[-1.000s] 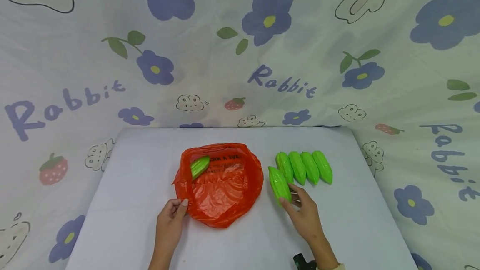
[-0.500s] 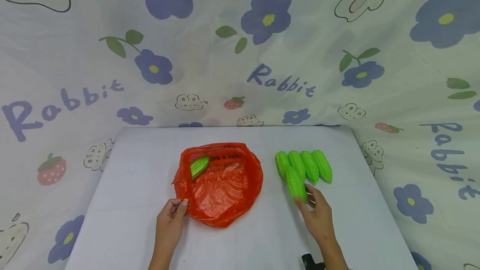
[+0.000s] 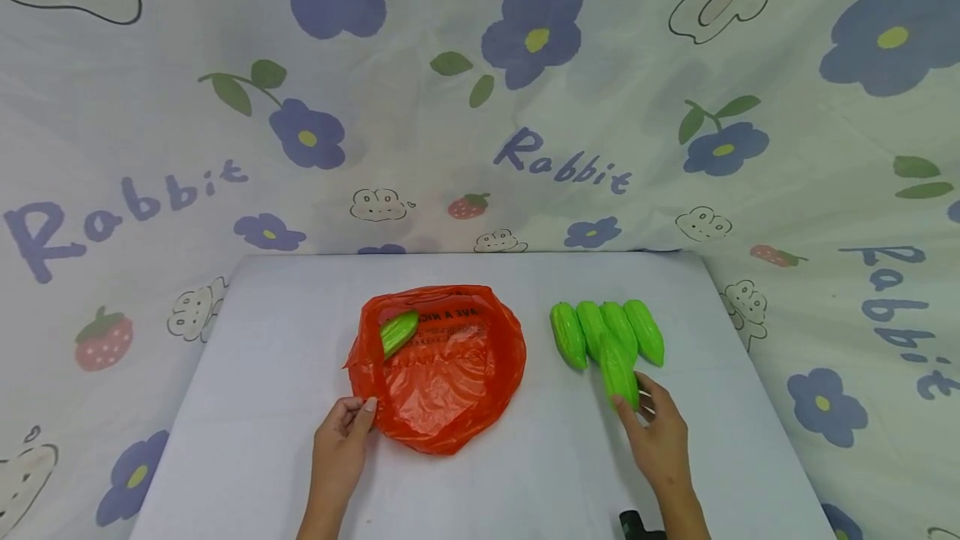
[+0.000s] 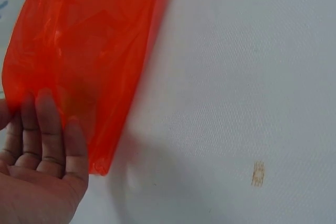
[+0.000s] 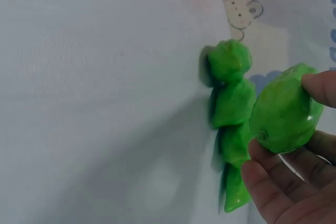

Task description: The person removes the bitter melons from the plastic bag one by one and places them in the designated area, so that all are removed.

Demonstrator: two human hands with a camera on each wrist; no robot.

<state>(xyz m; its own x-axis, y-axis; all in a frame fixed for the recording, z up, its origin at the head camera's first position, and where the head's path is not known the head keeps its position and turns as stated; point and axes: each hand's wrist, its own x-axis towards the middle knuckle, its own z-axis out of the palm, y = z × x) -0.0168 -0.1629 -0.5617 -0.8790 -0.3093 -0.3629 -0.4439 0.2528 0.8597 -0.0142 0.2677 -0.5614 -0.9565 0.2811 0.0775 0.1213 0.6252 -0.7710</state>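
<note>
My left hand (image 3: pixel 341 440) pinches the rim of a red plastic bag (image 3: pixel 442 432) at its front left, thumb on the inner side; in the left wrist view the fingers (image 4: pixel 50 129) lie against the film. The bag stands with its mouth wide, and a green bitter melon (image 3: pixel 400 332) shows inside at the left. My right hand (image 3: pixel 660 436) holds another bright green, ridged bitter melon (image 3: pixel 618 373) between thumb and fingers, its tip pointing away from me. That melon (image 5: pixel 283 111) overlaps the row of bitter melons (image 3: pixel 642 332) behind it in the head view.
The row lies side by side at the back right of the white table (image 3: pixel 480 498). A patterned cloth (image 3: pixel 420 132) with flowers and rabbits hangs behind the table. A black device (image 3: pixel 637 525) sits at my right wrist.
My right hand has moved right with the bitter melon, from beside the bag to in front of the row. The row's leftmost melon is now uncovered. My left hand and the bag stay put.
</note>
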